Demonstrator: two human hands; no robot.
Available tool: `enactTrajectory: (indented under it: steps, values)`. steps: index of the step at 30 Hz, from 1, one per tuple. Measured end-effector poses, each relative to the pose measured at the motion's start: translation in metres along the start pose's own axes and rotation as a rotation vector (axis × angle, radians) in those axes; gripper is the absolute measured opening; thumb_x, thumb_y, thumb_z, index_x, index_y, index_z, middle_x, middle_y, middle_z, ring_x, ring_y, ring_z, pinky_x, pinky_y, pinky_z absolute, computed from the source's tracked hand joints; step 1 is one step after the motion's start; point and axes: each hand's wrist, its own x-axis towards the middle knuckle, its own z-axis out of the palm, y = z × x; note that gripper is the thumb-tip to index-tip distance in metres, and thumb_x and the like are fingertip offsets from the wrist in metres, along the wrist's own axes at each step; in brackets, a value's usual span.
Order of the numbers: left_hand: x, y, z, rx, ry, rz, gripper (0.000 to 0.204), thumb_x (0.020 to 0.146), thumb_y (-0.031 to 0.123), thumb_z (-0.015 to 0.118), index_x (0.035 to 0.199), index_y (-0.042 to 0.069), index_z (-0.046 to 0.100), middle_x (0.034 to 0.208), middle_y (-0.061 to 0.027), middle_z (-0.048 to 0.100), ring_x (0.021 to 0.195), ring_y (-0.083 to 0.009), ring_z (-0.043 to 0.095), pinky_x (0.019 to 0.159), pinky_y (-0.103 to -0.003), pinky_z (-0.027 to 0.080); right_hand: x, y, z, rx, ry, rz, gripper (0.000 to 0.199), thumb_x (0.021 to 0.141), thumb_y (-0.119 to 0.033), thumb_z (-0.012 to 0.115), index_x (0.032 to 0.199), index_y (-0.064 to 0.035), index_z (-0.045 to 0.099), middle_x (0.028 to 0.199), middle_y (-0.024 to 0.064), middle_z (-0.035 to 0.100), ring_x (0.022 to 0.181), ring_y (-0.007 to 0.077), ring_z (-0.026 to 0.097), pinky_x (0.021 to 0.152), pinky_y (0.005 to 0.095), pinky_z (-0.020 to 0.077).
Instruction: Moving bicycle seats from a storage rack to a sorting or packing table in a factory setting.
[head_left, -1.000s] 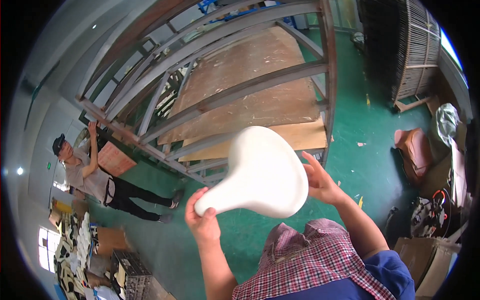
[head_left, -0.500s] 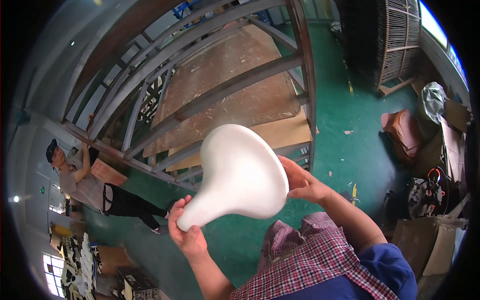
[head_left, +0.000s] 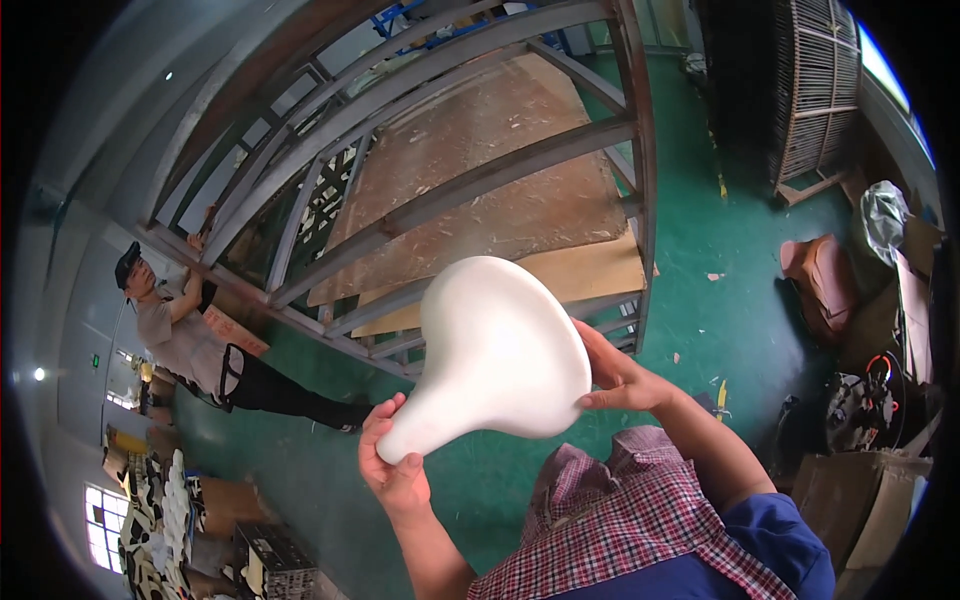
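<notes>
A smooth white bicycle saddle (head_left: 500, 355) is held up in front of me, its narrow nose toward the lower left and its broad rear toward the right. My left hand (head_left: 397, 465) is closed around the nose, with the thumb on top. At the wide rear edge, my right hand (head_left: 622, 375) grips the saddle from the right, its thumb by the rim and the other fingers partly hidden behind it. The saddle's underside is out of sight.
Ahead stands a large metal frame rack (head_left: 510, 170) with a worn brown board (head_left: 490, 150) in it. A person (head_left: 190, 335) stands at its left side. Cardboard boxes (head_left: 850, 500) and a fan-like device (head_left: 860, 410) are at the right, over a green floor (head_left: 690, 260).
The saddle and both hands have shifted slightly right in the picture, as have the rack and surroundings. My grip on the saddle stays the same.
</notes>
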Motion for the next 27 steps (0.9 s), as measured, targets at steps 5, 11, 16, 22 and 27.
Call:
enactTrajectory:
  steps: [5,11,16,22,27]
  values:
    - [-0.002,0.013,0.015,-0.154,0.066,-0.416,0.091,0.072,0.031,0.076,0.143,0.001,0.027,0.136,-0.0179,0.043,0.122,-0.0305,0.046,0.103,-0.041,0.036,-0.004,-0.006,-0.017,-0.038,0.001,-0.011,0.1,0.07,0.002,0.066,0.15,-0.0095,0.006,0.154,0.0092,0.015,0.142,0.021,0.013,0.115,0.0384,0.0119]
    - [-0.043,-0.027,0.014,-0.394,-0.059,-0.807,0.082,0.072,0.022,0.075,0.138,-0.002,0.033,0.125,-0.0175,0.052,0.107,-0.0359,0.057,0.074,-0.052,0.056,-0.002,-0.016,-0.037,-0.12,0.057,0.009,0.095,0.07,0.011,0.06,0.149,-0.0088,0.011,0.151,0.0097,0.023,0.139,0.0188,0.021,0.114,0.0357,0.0188]
    - [-0.035,-0.028,0.039,-0.297,0.063,-0.644,0.083,0.07,0.015,0.077,0.138,-0.003,0.033,0.126,-0.0138,0.052,0.112,-0.0278,0.054,0.09,-0.041,0.048,0.009,0.025,-0.036,-0.441,0.655,-0.137,0.009,0.084,0.0,0.064,0.091,-0.0004,0.059,0.1,0.0042,0.059,0.079,0.0097,0.061,0.072,0.0219,0.0513]
    - [-0.033,-0.009,0.056,-0.282,0.144,-0.568,0.085,0.067,0.01,0.079,0.138,-0.002,0.034,0.127,-0.0109,0.051,0.116,-0.0229,0.05,0.098,-0.036,0.041,0.024,0.02,-0.019,-0.546,0.715,-0.248,0.012,0.083,0.001,0.065,0.094,-0.0009,0.06,0.094,0.0035,0.059,0.082,0.0107,0.061,0.075,0.023,0.0511]
    - [-0.033,0.006,0.072,-0.278,0.19,-0.55,0.085,0.067,0.01,0.08,0.137,0.0,0.034,0.125,-0.0099,0.051,0.113,-0.0226,0.051,0.096,-0.036,0.042,0.026,0.027,-0.021,-0.394,0.757,-0.238,0.011,0.083,0.0,0.066,0.093,-0.0007,0.062,0.09,0.0018,0.062,0.08,0.0085,0.059,0.074,0.0223,0.0497]
